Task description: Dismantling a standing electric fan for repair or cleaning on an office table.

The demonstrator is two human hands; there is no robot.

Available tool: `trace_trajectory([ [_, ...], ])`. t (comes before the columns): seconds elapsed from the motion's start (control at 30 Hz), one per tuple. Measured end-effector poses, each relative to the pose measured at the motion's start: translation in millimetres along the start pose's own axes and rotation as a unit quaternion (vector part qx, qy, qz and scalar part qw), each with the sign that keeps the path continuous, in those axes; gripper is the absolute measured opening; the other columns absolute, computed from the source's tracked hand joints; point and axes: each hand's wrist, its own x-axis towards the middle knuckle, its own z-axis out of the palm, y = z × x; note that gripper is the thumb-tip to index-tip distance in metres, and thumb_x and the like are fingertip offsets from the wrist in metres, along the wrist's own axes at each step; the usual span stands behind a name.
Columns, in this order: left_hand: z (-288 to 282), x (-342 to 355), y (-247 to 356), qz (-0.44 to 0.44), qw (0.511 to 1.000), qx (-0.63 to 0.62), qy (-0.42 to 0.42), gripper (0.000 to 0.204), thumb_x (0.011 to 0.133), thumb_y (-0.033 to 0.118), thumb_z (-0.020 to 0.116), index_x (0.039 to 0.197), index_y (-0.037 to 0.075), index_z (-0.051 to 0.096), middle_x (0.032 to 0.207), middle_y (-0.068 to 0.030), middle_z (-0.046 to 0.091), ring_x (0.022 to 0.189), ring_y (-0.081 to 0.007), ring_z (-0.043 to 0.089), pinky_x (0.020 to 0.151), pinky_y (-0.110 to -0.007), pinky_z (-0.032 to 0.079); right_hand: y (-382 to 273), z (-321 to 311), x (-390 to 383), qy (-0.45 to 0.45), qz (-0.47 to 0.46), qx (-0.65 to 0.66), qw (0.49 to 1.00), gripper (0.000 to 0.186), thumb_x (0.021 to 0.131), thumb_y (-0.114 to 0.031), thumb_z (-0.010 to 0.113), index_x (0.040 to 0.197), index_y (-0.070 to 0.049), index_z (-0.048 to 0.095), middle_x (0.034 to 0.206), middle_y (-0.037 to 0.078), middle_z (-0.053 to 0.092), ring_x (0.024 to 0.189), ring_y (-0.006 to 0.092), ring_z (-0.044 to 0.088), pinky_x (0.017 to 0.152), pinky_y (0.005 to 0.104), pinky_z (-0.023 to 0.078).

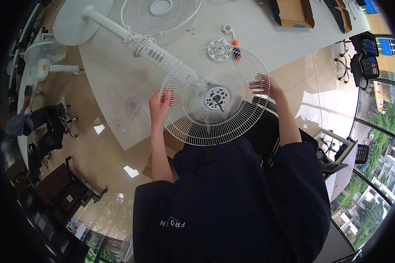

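A white wire fan grille (pixel 215 119) is held up by its rim in front of the torso, near the edge of the counter (pixel 102 70). A slotted white hub plate (pixel 212 96) is seen at its middle, crossed by a dark shaft (pixel 219 104).

The grille's left rim is gripped by the left hand (pixel 158 106), whose forearm is raised almost straight; its fingers are bent inward across the edge wires, with the thumb kept close to them. The opposite rim, slightly higher, is held by the right hand (pixel 271 87), whose forearm is slanted up and inward from a dark sleeve (pixel 296 153); its fingers are pointed toward the hub and set slightly apart among the wires. Whether the right thumb is pressed to the rim cannot be told.

Behind the grille, a white pedestal fan stand (pixel 156 53) is laid across the counter, with a cord (pixel 143 44) coiled around it and its round base (pixel 80 22) turned to the far left. By the grille's upper rim are placed a round slotted white plastic part (pixel 219 49) and an orange-and-blue-handled screwdriver (pixel 236 51). A transparent fan blade (pixel 132 105) is laid on the left, near the counter's edge. Farther off, a second wire grille (pixel 140 18) and an open cardboard box (pixel 294 14) are seen.
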Motion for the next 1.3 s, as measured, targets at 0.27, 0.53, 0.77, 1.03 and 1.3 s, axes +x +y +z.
trace_trajectory([
  [0.27,1,-14,52,-0.022,1.000,-0.004,-0.009,0.026,0.096,0.017,0.054,0.102,-0.007,0.061,0.085,-0.0121,0.069,0.075,-0.0158,0.067,0.066,-0.026,0.054,14,10,-49,0.056,-0.035,0.024,0.998,0.047,0.094,-0.039,0.045,0.106,0.004,0.059,0.091,0.020,0.066,0.082,0.0311,0.068,0.073,0.0384,0.058],
  [0.53,-1,-15,48,-0.021,1.000,0.001,-0.014,0.025,0.096,0.017,0.054,0.104,-0.006,0.061,0.086,-0.0130,0.069,0.075,-0.0170,0.068,0.066,-0.026,0.053,26,16,-54,0.070,-0.031,0.048,0.996,0.036,0.092,-0.031,0.051,0.110,-0.001,0.057,0.092,0.018,0.066,0.082,0.0294,0.068,0.074,0.0383,0.058],
  [0.77,-11,-14,43,-0.006,1.000,0.010,-0.028,0.027,0.095,0.020,0.055,0.102,-0.005,0.062,0.086,-0.0124,0.069,0.076,-0.0166,0.067,0.066,-0.027,0.054,29,15,-55,-0.025,-0.104,0.046,0.993,0.036,0.092,-0.020,0.058,0.124,-0.004,0.053,0.098,0.007,0.059,0.081,0.0167,0.061,0.072,0.0360,0.058],
  [1.03,-13,-5,30,0.000,1.000,0.002,-0.032,0.027,0.095,0.020,0.056,0.102,-0.005,0.062,0.086,-0.0124,0.069,0.075,-0.0158,0.067,0.066,-0.026,0.054,31,29,-55,0.008,-0.168,0.106,0.980,0.036,0.093,-0.020,0.057,0.125,-0.004,0.052,0.097,0.007,0.061,0.086,0.0185,0.063,0.077,0.0357,0.058],
  [1.3,-12,13,9,-0.019,0.999,0.025,-0.023,0.026,0.096,0.020,0.054,0.101,-0.005,0.062,0.084,-0.0121,0.069,0.072,-0.0163,0.068,0.063,-0.026,0.054,31,28,-30,0.041,-0.077,0.084,0.993,0.038,0.092,-0.027,0.057,0.124,-0.005,0.055,0.103,0.009,0.060,0.083,0.0205,0.062,0.076,0.0339,0.056],
])
